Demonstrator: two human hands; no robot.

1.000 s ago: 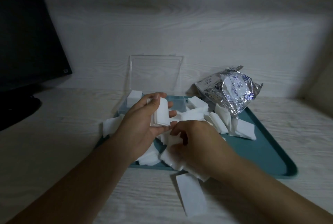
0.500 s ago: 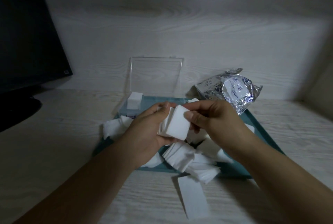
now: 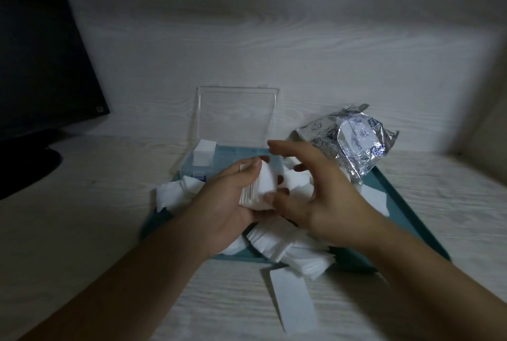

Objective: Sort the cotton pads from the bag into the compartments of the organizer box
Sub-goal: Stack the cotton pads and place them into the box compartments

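The table (image 3: 82, 258) is pale with a wood-grain pattern, and the same pale grained surface rises behind it as a back wall (image 3: 274, 52); the whole scene is dim. At the far left stands a dark monitor (image 3: 41, 52) on its dark foot.

A teal tray (image 3: 406, 217) lies on the table in the middle. At its far end sits the organizer box (image 3: 236, 152), its clear lid (image 3: 237, 115) standing upright and open; a small stack of white pads (image 3: 203, 155) fills the back left compartment. Just right of the box, on the tray's far right corner, rests the crumpled silvery bag (image 3: 354, 140) with blue print.

Loose cotton pads (image 3: 274, 242) lie heaped across the tray, some spilling over its near edge, and one long white piece (image 3: 293, 299) lies flat on the table in front of the tray.

The left hand (image 3: 227, 209) grips a neat stack of pads (image 3: 258, 190) above the tray, fingers and thumb curled round it. The right hand (image 3: 315, 192) hovers just beside that stack with fingers spread and relaxed, holding nothing; its motion blur hides whether the thumb touches the stack.
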